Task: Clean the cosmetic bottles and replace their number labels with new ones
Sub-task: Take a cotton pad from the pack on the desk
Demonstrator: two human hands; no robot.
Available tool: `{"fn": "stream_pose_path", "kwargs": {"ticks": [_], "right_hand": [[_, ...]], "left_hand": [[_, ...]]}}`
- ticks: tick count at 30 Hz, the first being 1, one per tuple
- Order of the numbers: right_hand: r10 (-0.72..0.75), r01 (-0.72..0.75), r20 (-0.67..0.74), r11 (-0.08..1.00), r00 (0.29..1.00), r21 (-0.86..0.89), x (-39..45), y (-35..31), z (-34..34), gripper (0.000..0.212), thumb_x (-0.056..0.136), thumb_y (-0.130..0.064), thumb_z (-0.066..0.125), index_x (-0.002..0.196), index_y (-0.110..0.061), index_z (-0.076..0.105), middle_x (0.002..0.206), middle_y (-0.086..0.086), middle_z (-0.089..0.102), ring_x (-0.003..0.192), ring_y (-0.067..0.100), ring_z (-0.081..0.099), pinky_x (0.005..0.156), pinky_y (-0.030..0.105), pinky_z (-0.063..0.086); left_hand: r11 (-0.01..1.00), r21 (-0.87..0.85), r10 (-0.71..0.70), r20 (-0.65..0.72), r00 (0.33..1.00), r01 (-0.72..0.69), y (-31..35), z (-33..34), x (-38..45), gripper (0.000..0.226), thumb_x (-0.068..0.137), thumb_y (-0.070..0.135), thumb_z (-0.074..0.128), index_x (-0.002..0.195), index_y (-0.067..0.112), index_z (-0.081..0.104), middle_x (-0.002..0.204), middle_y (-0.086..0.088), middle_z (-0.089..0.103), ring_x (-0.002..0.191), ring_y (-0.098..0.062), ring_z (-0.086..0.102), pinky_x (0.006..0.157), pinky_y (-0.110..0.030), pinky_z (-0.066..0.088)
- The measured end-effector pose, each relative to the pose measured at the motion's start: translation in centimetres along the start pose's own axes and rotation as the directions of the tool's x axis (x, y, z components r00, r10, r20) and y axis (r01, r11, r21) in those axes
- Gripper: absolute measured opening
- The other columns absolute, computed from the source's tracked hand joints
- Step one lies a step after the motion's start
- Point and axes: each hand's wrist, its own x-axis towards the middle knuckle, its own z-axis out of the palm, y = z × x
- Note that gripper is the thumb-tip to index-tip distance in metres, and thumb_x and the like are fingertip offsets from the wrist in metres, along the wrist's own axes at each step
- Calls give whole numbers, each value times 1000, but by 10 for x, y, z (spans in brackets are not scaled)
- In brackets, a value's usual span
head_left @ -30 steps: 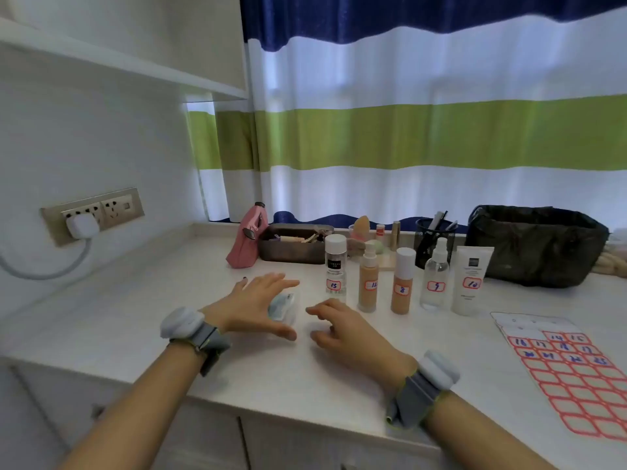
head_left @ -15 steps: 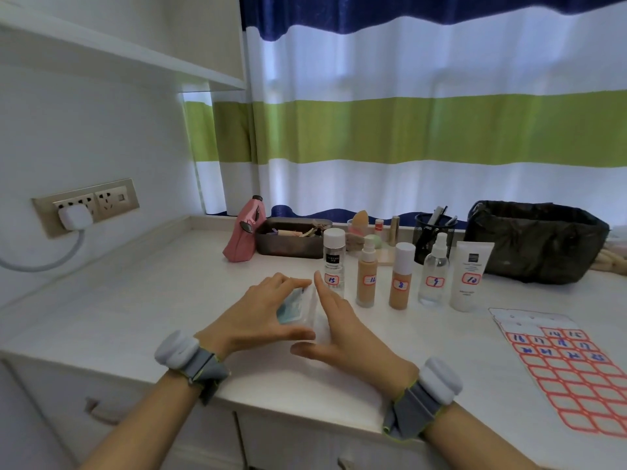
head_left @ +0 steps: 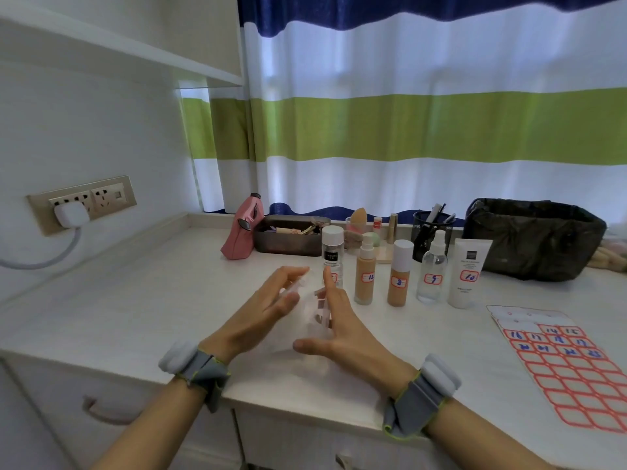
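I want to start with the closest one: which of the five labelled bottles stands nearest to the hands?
The clear bottle with the white cap, leftmost in the row. The right hand's raised fingertip overlaps its label; the other four stand further right.

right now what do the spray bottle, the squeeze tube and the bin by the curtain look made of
Spray bottle: clear glossy plastic, perhaps glass; the counter shows through it.
Squeeze tube: opaque white plastic with a soft sheen; it stands on its cap and narrows to a flat top seam.
Bin: its own material is hidden; a thin dark plastic liner, creased and slightly shiny, covers it.
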Motion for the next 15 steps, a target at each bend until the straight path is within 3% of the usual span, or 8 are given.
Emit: {"fn": "stream_pose_path", "kwargs": {"ticks": [3,5,7,9,11,15], "right_hand": [[27,-27,-1,994,1000,-106,2,0,0,116,73,-50,75,148,-37,-13,141,-11,24,128,8,33,106,21,30],[36,-31,22,982,999,-188,3,0,2,114,73,-57,71,150,-33,-9,148,-9,18,137,11,25,114,27,26],[47,-34,42,963,998,-266,3,-1,3,110,75,-61,66,151,-30,-6,154,-8,12,142,13,15,116,28,18],[46,-30,41,943,998,-331,3,-2,2,107,77,-62,63,151,-28,-6,157,-7,8,143,14,9,116,31,15],[32,-11,47,918,998,-396,3,-3,2,104,80,-62,59,151,-27,-7,158,-5,7,144,16,7,117,34,14],[56,-1,89,855,994,-519,4,0,2,99,85,-55,56,151,-25,-12,160,1,-3,146,19,-3,118,35,8]], "left_hand": [[997,-76,-14,-123,992,5,-5,-7,-3,76,63,93,25,126,54,36,135,17,45,121,5,45,92,-15,34],[994,-105,-5,-239,971,-21,-9,-11,-4,61,70,89,24,122,61,40,131,22,49,116,8,49,94,-19,37],[995,-99,-17,-421,907,-28,-12,-17,-5,49,81,77,24,116,57,50,120,17,58,108,2,57,91,-26,45],[999,-41,-38,-585,810,17,-14,-26,-7,49,86,65,23,107,37,58,99,-1,65,88,-17,62,77,-37,51],[997,25,-33,-673,739,67,-17,-37,-9,50,88,56,27,102,21,60,87,-20,61,75,-31,56,64,-43,46],[979,-15,-147,-738,658,203,-29,-60,-12,28,97,22,43,123,18,54,99,-7,59,81,-23,57,56,-30,50]]}}
